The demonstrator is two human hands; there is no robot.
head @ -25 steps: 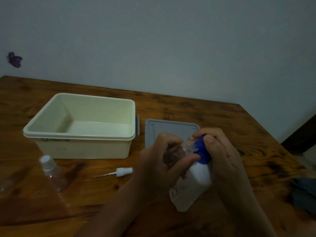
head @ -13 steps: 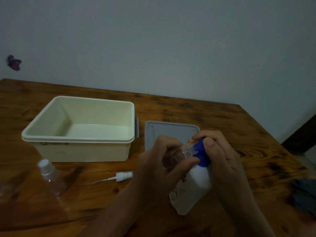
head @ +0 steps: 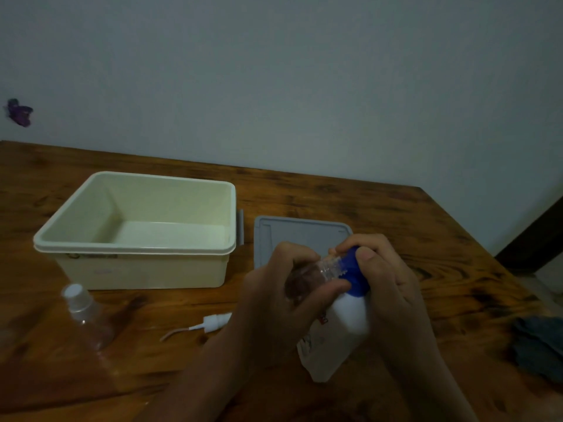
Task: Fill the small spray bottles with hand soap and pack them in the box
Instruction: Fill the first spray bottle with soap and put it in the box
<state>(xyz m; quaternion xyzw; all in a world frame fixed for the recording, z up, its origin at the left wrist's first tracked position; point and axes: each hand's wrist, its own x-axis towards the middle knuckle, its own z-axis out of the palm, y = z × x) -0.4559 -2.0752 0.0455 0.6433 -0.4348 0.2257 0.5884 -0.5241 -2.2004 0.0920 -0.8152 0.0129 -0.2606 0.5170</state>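
My left hand (head: 280, 287) grips a small clear spray bottle (head: 320, 271), tilted with its open threaded neck pointing right. My right hand (head: 387, 287) holds a white hand soap bottle (head: 338, 336) with a blue cap (head: 355, 275), whose tip meets the small bottle's neck. A white spray pump with its thin tube (head: 210, 322) lies on the table left of my left wrist. A second clear spray bottle (head: 86, 315) with a cap stands at the left. The cream box (head: 137, 248) sits open behind them, nothing inside.
A grey lid (head: 292, 233) lies flat to the right of the box, partly behind my hands. A dark cloth (head: 536, 345) sits at the right table edge. The wooden table (head: 396, 214) meets a plain wall behind; its right edge drops off.
My hands stay together with both bottles. The view has shifted slightly downward, so the box and table items sit a little lower and to the left in the frame.
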